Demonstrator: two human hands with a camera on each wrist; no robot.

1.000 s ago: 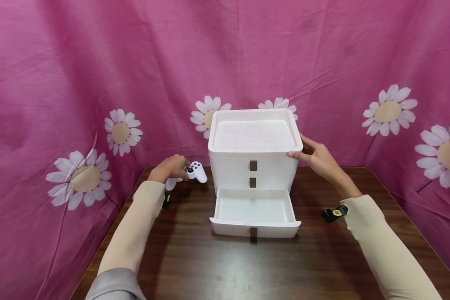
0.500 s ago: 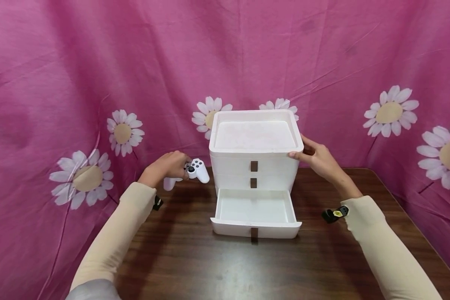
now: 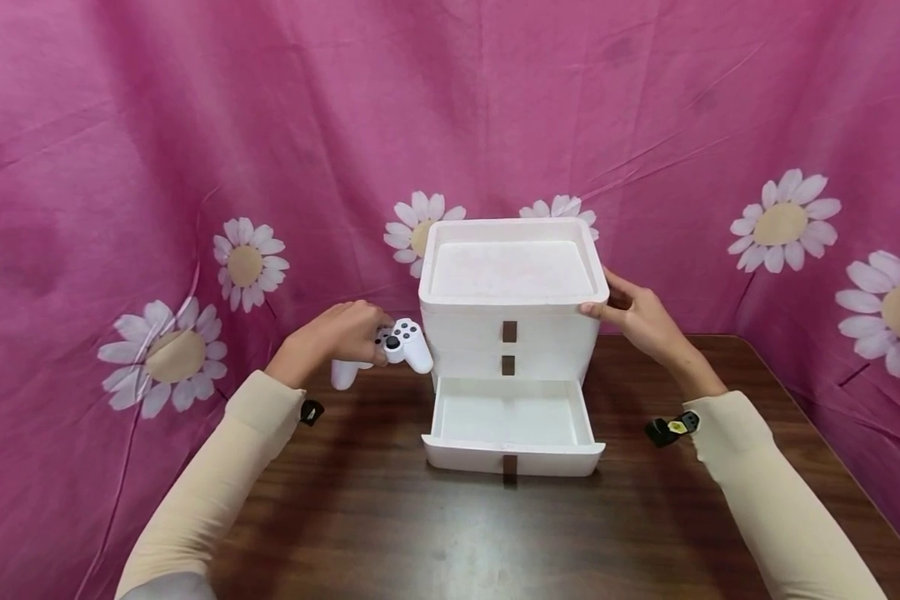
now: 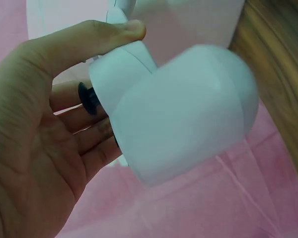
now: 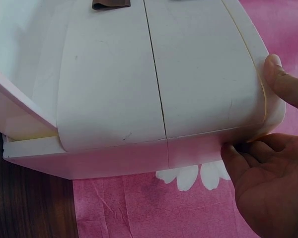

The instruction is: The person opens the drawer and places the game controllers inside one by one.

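Note:
A white game controller (image 3: 408, 346) with dark buttons and a black thumbstick is held off the table, left of the white drawer unit (image 3: 465, 333). My left hand (image 3: 341, 333) grips it; in the left wrist view the thumb lies over the controller (image 4: 184, 114) and the fingers are behind it. The bottom drawer (image 3: 513, 458) is pulled out with nothing inside, while the two drawers above it are closed. My right hand (image 3: 645, 325) holds the unit's upper right corner. Its thumb rests on the front rim and its fingers bend against the side, as the right wrist view shows.
Everything stands on a dark brown wooden table (image 3: 450, 542). A pink cloth (image 3: 330, 125) with white daisies hangs behind and at both sides. The pulled-out drawer juts toward the front, and black straps (image 3: 671, 427) show at the wrists.
My left hand has lifted the controller and carried it slightly right, closer to the drawer unit. My right hand keeps its hold on the corner.

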